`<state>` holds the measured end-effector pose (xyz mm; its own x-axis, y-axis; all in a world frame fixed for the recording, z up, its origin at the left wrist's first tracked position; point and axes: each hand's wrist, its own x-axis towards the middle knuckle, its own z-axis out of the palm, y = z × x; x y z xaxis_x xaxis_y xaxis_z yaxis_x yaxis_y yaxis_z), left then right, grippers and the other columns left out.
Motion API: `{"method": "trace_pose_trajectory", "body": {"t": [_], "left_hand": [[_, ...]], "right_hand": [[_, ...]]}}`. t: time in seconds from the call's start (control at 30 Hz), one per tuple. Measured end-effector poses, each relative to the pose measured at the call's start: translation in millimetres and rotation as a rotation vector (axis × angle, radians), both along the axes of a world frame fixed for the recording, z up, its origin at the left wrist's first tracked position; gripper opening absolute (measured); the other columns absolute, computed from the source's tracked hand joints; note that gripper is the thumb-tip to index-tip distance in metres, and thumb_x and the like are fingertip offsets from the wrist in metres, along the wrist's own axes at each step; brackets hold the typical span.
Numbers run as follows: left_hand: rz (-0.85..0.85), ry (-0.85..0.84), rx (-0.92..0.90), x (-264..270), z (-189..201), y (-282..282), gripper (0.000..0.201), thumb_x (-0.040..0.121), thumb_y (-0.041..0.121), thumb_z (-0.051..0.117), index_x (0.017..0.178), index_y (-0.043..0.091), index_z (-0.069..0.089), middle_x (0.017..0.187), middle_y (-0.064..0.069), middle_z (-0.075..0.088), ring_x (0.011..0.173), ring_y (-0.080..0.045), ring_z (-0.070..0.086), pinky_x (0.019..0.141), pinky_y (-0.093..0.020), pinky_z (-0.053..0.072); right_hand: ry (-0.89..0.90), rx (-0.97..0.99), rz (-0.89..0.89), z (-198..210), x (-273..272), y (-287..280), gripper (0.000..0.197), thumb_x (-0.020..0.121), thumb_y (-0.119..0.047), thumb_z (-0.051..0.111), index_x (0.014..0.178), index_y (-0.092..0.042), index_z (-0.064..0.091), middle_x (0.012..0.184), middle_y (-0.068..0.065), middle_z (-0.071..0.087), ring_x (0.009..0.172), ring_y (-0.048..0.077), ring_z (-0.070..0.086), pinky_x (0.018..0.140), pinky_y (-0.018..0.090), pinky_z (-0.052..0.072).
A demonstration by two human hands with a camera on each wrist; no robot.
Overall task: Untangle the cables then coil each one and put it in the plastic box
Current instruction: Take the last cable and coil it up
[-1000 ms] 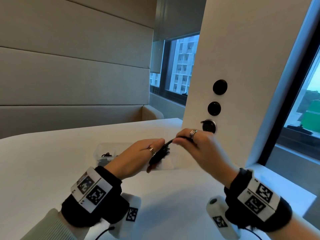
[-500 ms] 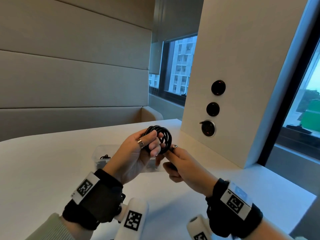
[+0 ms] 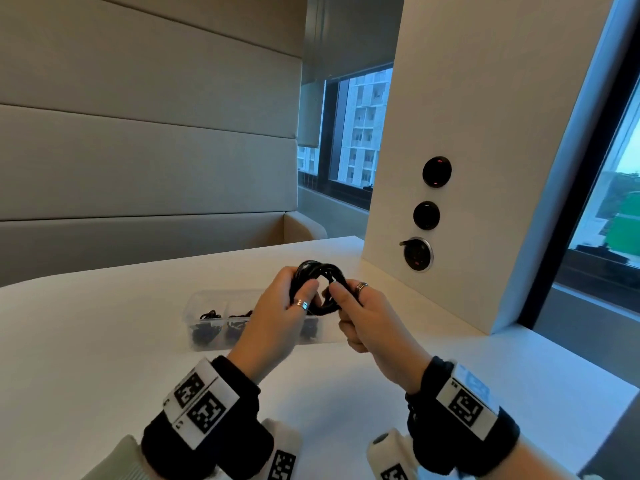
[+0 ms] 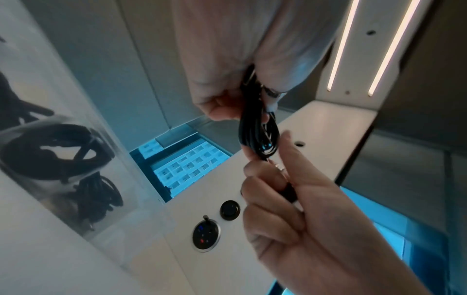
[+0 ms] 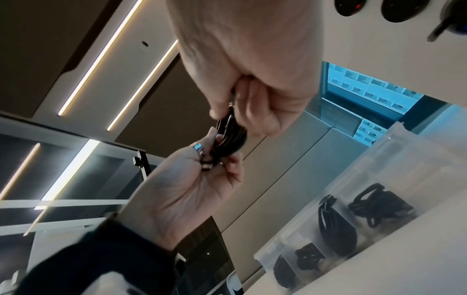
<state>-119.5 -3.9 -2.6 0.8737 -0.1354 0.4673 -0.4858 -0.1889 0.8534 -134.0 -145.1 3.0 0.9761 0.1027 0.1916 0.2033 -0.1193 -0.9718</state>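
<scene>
1. The coiled black cable (image 3: 320, 284) is held up in the air between both hands, above the tabletop (image 3: 86, 341) and just in front of the plastic box (image 3: 207, 299).
2. The left hand (image 3: 277, 317) has fingers and thumb curled round the left side of the coil. The right hand (image 3: 370, 317) pinches the right side between thumb and forefinger, its other fingers folded in.
3. The coil stands roughly upright, its loop facing the person, its longer span running left to right from hand to hand. From the left wrist the loops (image 4: 257, 135) look squeezed into a narrow bundle.
4. The box lies beyond and below the hands, slightly to their left, so the left hand is nearer to it. Its long axis runs left to right across the tabletop.
5. Several compartments already hold black coiled cables (image 5: 328, 221). Which one is free I cannot tell.
6. I judge the coil nearly finished. The coming move is likely forward and down into the box, with the coil tipped flat.
</scene>
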Motion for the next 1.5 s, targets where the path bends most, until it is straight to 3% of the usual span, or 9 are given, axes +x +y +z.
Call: {"method": "trace_pose_trajectory", "body": {"t": [0.1, 0.27, 0.37, 0.57, 0.87, 1.0, 1.17, 1.3, 1.5], "left_hand": [[-0.029, 0.067, 0.112, 5, -3, 2, 0.012, 0.094, 0.026, 0.052, 0.103, 0.019, 0.052, 0.090, -0.001, 0.065, 0.067, -0.005, 0.053, 0.056, -0.012, 0.040], [-0.069, 0.135, 0.151, 8, -2, 7, 0.016, 0.092, 0.024, 0.056, 0.105, 0.016, 0.054, 0.092, 0.000, 0.064, 0.085, -0.017, 0.060, 0.075, -0.031, 0.050], [-0.060, 0.034, 0.132, 3, -1, 2, 0.018, 0.097, 0.023, 0.044, 0.112, 0.017, 0.053, 0.098, 0.000, 0.063, 0.095, -0.018, 0.060, 0.087, -0.037, 0.051], [0.054, -0.112, 0.312, 12, -4, 8, 0.021, 0.099, 0.023, 0.037, 0.112, 0.017, 0.053, 0.084, 0.010, 0.054, 0.077, -0.004, 0.049, 0.063, -0.012, 0.037], [0.060, -0.226, 0.681, 18, -5, 14, 0.029, 0.101, 0.025, 0.030, 0.124, 0.018, 0.046, 0.110, -0.001, 0.057, 0.098, -0.015, 0.049, 0.077, -0.025, 0.037], [0.029, -0.125, 0.716, 11, -14, 8, 0.027, 0.100, 0.027, 0.032, 0.124, 0.016, 0.038, 0.096, -0.005, 0.058, 0.083, -0.021, 0.054, 0.072, -0.033, 0.041], [-0.099, 0.078, 0.328, 15, -7, 10, 0.021, 0.100, 0.022, 0.036, 0.116, 0.017, 0.048, 0.092, -0.004, 0.059, 0.071, -0.015, 0.051, 0.060, -0.026, 0.042], [-0.134, 0.185, 0.171, 12, -5, 11, 0.021, 0.101, 0.023, 0.035, 0.114, 0.024, 0.052, 0.089, -0.010, 0.058, 0.065, -0.016, 0.043, 0.047, -0.018, 0.035], [-0.149, 0.197, 0.145, 11, -4, 12, 0.018, 0.101, 0.023, 0.035, 0.105, 0.022, 0.053, 0.082, -0.004, 0.055, 0.066, -0.015, 0.043, 0.049, -0.019, 0.035]], "right_hand": [[-0.060, -0.242, -0.081, -3, 4, -8, 0.026, 0.098, -0.030, 0.044, 0.083, -0.013, 0.057, 0.052, -0.009, 0.036, 0.041, 0.003, 0.030, 0.042, 0.017, 0.026], [-0.225, -0.552, -0.127, -5, 2, -10, 0.030, 0.098, -0.031, 0.044, 0.074, -0.017, 0.057, 0.057, -0.010, 0.045, 0.049, -0.002, 0.042, 0.052, 0.013, 0.034], [-0.182, -0.435, -0.072, -7, 1, -7, 0.029, 0.099, -0.030, 0.041, 0.072, -0.025, 0.051, 0.050, -0.017, 0.046, 0.045, -0.001, 0.042, 0.049, 0.012, 0.032], [0.072, -0.248, 0.033, 1, 1, -14, 0.030, 0.101, -0.029, 0.032, 0.073, -0.021, 0.041, 0.050, -0.015, 0.034, 0.043, 0.002, 0.025, 0.043, 0.015, 0.022], [0.496, 0.415, 0.187, 13, 3, -28, 0.024, 0.084, -0.033, 0.058, 0.069, -0.017, 0.068, 0.059, -0.008, 0.040, 0.048, 0.007, 0.030, 0.049, 0.019, 0.022], [0.334, 0.398, 0.155, 16, 4, -16, 0.018, 0.075, -0.033, 0.063, 0.073, -0.018, 0.073, 0.061, -0.008, 0.053, 0.054, 0.007, 0.035, 0.051, 0.019, 0.027], [0.006, 0.122, 0.038, 4, 6, -8, 0.022, 0.076, -0.038, 0.062, 0.083, -0.021, 0.075, 0.080, 0.004, 0.058, 0.074, 0.013, 0.043, 0.065, 0.024, 0.031], [-0.233, -0.010, -0.056, -3, 5, -2, 0.011, 0.087, -0.017, 0.062, 0.086, -0.022, 0.072, 0.081, -0.006, 0.067, 0.073, 0.009, 0.057, 0.071, 0.017, 0.047], [-0.394, -0.387, -0.156, -12, 6, 0, 0.017, 0.081, -0.020, 0.070, 0.086, -0.019, 0.055, 0.086, -0.025, 0.051, 0.080, 0.001, 0.052, 0.060, 0.011, 0.039]]}}
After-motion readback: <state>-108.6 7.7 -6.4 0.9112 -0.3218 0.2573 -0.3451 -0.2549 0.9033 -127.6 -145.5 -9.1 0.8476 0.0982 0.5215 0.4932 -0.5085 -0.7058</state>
